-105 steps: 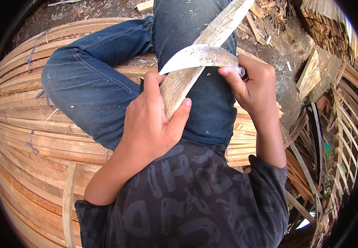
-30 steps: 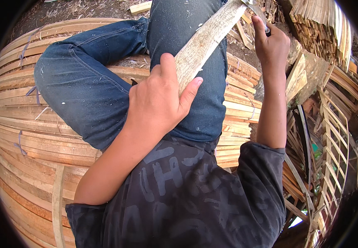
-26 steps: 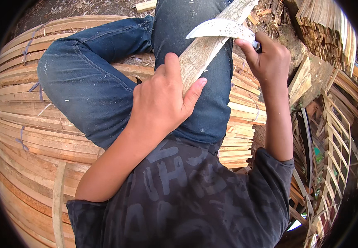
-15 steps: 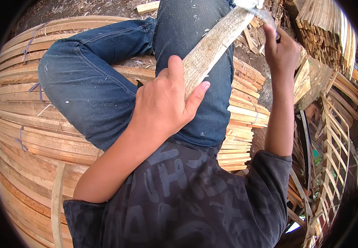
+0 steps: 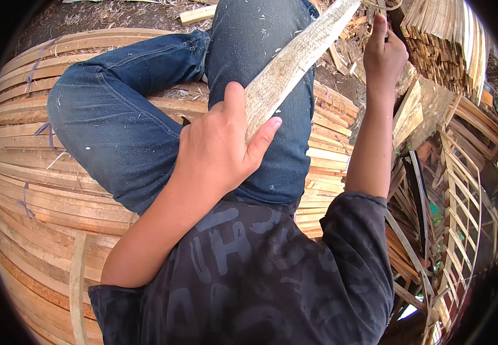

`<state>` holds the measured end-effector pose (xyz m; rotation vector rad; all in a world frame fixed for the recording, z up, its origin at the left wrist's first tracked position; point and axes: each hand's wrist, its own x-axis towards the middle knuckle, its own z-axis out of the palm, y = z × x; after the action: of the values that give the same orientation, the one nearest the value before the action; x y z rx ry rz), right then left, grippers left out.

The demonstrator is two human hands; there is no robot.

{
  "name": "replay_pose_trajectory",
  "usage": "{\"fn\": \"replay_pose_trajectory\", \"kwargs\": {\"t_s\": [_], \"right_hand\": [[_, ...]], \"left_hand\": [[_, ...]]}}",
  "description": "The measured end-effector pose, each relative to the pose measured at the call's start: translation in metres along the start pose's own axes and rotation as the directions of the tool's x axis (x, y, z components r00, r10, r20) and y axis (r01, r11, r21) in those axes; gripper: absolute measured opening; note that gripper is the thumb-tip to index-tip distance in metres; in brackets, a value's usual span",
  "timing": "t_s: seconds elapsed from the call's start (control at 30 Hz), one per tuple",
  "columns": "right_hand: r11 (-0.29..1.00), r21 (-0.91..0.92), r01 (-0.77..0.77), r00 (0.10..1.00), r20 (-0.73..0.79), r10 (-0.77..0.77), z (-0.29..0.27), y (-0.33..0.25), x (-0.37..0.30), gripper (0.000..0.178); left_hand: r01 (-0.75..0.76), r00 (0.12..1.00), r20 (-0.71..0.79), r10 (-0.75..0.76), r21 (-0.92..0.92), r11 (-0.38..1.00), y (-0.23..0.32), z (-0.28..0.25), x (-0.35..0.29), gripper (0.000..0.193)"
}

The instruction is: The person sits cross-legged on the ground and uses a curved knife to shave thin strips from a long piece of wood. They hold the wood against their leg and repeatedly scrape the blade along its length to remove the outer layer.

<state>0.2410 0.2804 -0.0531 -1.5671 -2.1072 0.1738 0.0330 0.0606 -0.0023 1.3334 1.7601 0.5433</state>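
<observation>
The right hand (image 5: 384, 54) is raised near the top edge of the head view; whatever it holds is mostly cut off by the frame, only a dark sliver showing at the fingers, so its grip appears closed but the object cannot be identified. The upper end of the wooden slat (image 5: 295, 63) also runs out of view at the top, so its full length is not visible, and its lower end is hidden inside the left hand (image 5: 220, 149). Left hand grip: closed around the slat's lower end, thumb pressed along the flat face, fingers wrapped behind and out of sight. The slat lies across the right thigh of the blue jeans (image 5: 116, 121), long axis diagonal, rising from lower left at the hand toward upper right, the pale, rough face turned up. The person sits on a stack of curved wooden strips (image 5: 24, 190), left knee bent outward. To the right, bundles of cut slats (image 5: 444, 52) and lattice frames (image 5: 462, 213) are distorted by the rim and hard to make out.
</observation>
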Motion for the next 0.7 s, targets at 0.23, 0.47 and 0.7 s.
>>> {"fn": "replay_pose_trajectory", "kwargs": {"t_s": [0.23, 0.47, 0.7], "right_hand": [[0.911, 0.332, -0.245, 0.957, 0.232, 0.173, -0.014, -0.024, -0.051, 0.060], [0.808, 0.525, -0.266, 0.952, 0.276, 0.135, -0.013, -0.043, -0.095, 0.056], [0.986, -0.164, -0.006, 0.996, 0.082, 0.020, -0.019, -0.017, -0.001, 0.074]], "left_hand": [[0.024, 1.000, 0.001, -0.024, -0.030, 0.999, -0.008, -0.001, -0.001, 0.048], [0.026, 1.000, 0.009, -0.025, -0.075, 0.997, -0.007, -0.001, 0.002, 0.047], [0.002, 1.000, -0.030, -0.004, -0.066, 0.998, -0.003, 0.001, -0.002, 0.046]]}}
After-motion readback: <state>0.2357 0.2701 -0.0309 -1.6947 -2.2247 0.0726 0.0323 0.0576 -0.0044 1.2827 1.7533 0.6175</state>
